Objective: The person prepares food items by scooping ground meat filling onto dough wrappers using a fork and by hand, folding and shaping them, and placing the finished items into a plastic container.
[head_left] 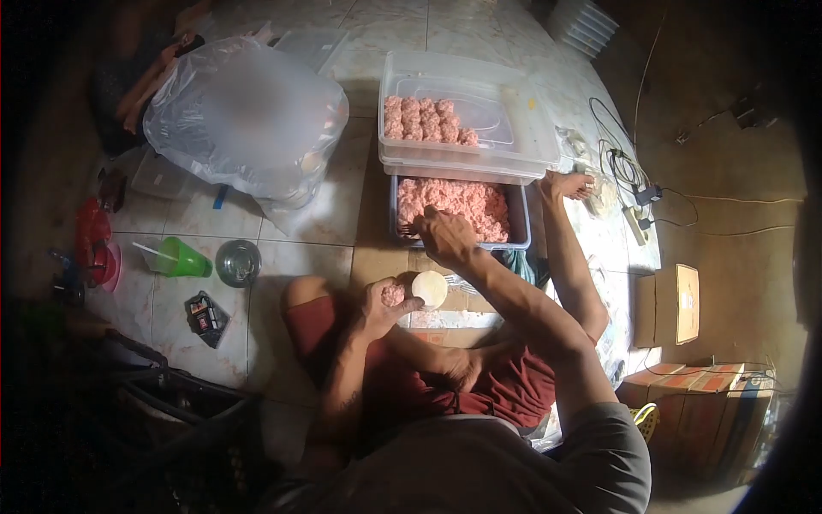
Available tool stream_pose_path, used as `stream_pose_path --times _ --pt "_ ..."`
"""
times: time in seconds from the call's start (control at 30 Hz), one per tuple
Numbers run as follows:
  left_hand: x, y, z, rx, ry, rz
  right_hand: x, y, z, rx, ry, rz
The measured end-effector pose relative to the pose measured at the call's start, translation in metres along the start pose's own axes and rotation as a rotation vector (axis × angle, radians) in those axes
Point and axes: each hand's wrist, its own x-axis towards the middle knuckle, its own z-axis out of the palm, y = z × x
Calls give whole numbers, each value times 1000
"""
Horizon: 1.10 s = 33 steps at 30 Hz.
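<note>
My left hand (pixel 374 315) is closed around a small lump of minced meat (pixel 393 295). Its thumb touches the edge of a pale, round, flat-topped piece (pixel 430 290); whether this is one disc or a stack I cannot tell. Over the near edge of a blue-grey tub (pixel 520 214), my right hand (pixel 447 238) grips what looks like a fork (pixel 408 230), its tines at the meat. Loose pink minced meat (pixel 458 201) fills this tub. Just beyond it, a clear plastic box (pixel 514 111) holds rows of meat balls (pixel 419 120) on its left side.
A large clear plastic bag (pixel 184 111) stands at left, with another person's arm (pixel 154 81) behind it. Nearer are a green cup (pixel 186 259), a glass bowl (pixel 238 263) and a black tray (pixel 206 319). Cables (pixel 625 167), a power strip (pixel 635 224) and cardboard boxes (pixel 685 411) lie right.
</note>
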Motion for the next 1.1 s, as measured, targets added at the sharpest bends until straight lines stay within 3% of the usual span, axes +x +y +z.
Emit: stream_pose_path --times 0.07,0.13,0.2,0.33,0.4,0.43,0.47,0.53,0.67,0.77,0.87,0.9,0.93,1.0,1.03,1.1 --pt "6 2 -1 22 -15 14 6 0 -3 -49 -50 -57" --pt "10 10 0 44 -36 33 -5 -2 -32 -54 -133 28" --pt "12 27 2 -14 46 148 -18 7 -51 188 129 -98" --pt "23 32 -2 -69 -51 34 -54 -16 -104 376 155 -171" --pt "29 45 10 -279 -51 143 -74 -41 -121 584 75 85" --pt "31 51 17 -326 -40 185 -85 -47 -114 631 56 87" --pt "34 56 23 -372 -30 227 -93 -49 -98 449 94 21" --pt "39 53 23 327 127 226 -108 -49 -91 441 14 55" --pt "30 69 21 304 212 148 -125 -67 -135 467 55 206" --pt "25 92 19 -44 -23 308 -129 -77 -142 644 258 319" --pt "28 83 19 -65 -90 208 -134 -79 -121 613 298 302" --pt "32 84 22 71 -111 212 -135 -80 -111 568 161 285" --pt "28 92 24 71 -117 212 -132 -81 -103 597 215 200" --pt "31 111 24 422 -21 189 -138 -80 -110 540 227 288" --pt "48 40 20 326 -13 101 -136 -80 -109 543 227 289" --pt "40 73 28 376 -11 187 -136 -84 -103 540 252 341"
